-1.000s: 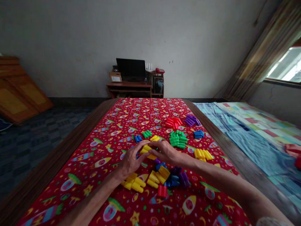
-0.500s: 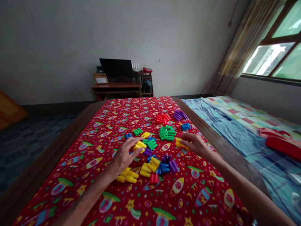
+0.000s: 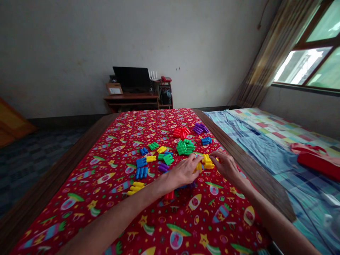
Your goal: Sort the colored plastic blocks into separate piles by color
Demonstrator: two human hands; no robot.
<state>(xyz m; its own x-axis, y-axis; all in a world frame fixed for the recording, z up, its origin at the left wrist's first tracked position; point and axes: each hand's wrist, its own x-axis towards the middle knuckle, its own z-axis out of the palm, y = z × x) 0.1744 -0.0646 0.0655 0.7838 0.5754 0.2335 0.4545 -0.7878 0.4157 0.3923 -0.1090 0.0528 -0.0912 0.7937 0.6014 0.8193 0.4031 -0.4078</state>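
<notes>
My left hand (image 3: 186, 171) reaches across to the right, its thumb and fingers closed on a yellow toy block (image 3: 198, 167). Right beside that lies a small cluster of yellow blocks (image 3: 208, 161). My right hand (image 3: 227, 164) is at the cluster's right side, thumb and fingers pinched around a yellow block (image 3: 217, 159) that is mostly hidden. All the blocks look like short joined plastic tubes. Just beyond my hands sits a green pile (image 3: 185, 147). Under my left forearm, a red block (image 3: 169, 195) and some blue and purple ones are partly covered.
Blue blocks (image 3: 141, 173), a purple block (image 3: 163, 167) and yellow blocks (image 3: 136, 187) lie to the left. Farther back are red blocks (image 3: 181, 132), purple blocks (image 3: 200, 128) and a blue group (image 3: 206, 141). A red patterned cloth (image 3: 106, 212) covers the table; a bed (image 3: 265, 141) stands at right.
My left hand has moved right from the left-hand blocks to the yellow cluster, which now holds more blocks. Blue blocks it covered now show. My right hand stays near the same spot.
</notes>
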